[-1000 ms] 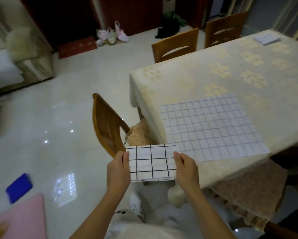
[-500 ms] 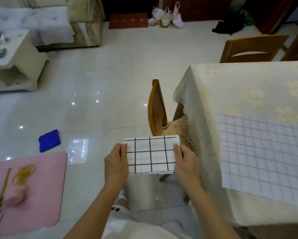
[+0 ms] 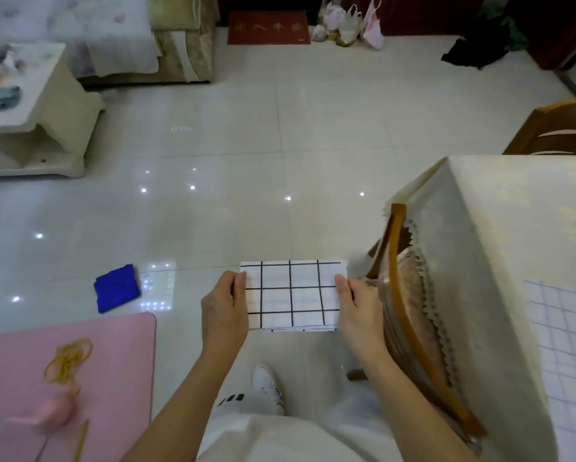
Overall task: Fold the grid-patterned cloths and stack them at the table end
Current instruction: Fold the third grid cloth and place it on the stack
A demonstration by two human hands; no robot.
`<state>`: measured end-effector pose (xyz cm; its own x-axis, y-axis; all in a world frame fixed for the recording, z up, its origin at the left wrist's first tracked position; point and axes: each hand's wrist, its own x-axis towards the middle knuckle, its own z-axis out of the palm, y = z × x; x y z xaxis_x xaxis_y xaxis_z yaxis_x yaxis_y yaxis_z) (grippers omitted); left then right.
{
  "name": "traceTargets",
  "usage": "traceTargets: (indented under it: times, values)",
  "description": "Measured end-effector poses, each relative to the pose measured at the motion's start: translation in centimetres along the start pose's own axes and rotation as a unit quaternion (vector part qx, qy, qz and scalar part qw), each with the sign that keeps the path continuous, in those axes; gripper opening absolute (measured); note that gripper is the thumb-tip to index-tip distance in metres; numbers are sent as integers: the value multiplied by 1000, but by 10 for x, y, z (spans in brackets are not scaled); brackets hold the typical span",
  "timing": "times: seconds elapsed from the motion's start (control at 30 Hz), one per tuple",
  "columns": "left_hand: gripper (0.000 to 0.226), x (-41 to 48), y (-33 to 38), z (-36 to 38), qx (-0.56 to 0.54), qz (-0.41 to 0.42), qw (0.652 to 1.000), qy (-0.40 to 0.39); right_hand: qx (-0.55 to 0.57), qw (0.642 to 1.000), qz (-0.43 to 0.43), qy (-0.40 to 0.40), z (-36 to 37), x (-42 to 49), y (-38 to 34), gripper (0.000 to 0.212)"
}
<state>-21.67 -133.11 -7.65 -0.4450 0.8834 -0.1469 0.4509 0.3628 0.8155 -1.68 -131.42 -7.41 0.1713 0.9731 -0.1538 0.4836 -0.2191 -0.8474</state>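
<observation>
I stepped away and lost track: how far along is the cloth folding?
Done: one grid cloth is folded into a small rectangle. In hand: the left hand and right hand hold it by its sides over the floor. Left: stacking it, and folding the flat cloth on the table.

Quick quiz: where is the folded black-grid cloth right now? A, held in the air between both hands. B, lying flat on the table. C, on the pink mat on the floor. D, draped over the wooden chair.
A: the left hand and right hand each pinch one side of the folded black-grid cloth, which hangs above the floor and clear of the table.
</observation>
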Motion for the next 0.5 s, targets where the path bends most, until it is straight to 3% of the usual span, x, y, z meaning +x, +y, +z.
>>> traceTargets:
  times: [0.5]
  values:
    - [35, 163, 15, -1, -6, 1, 1000, 12, 16, 1000, 3, -23, 77, 142, -52, 45]
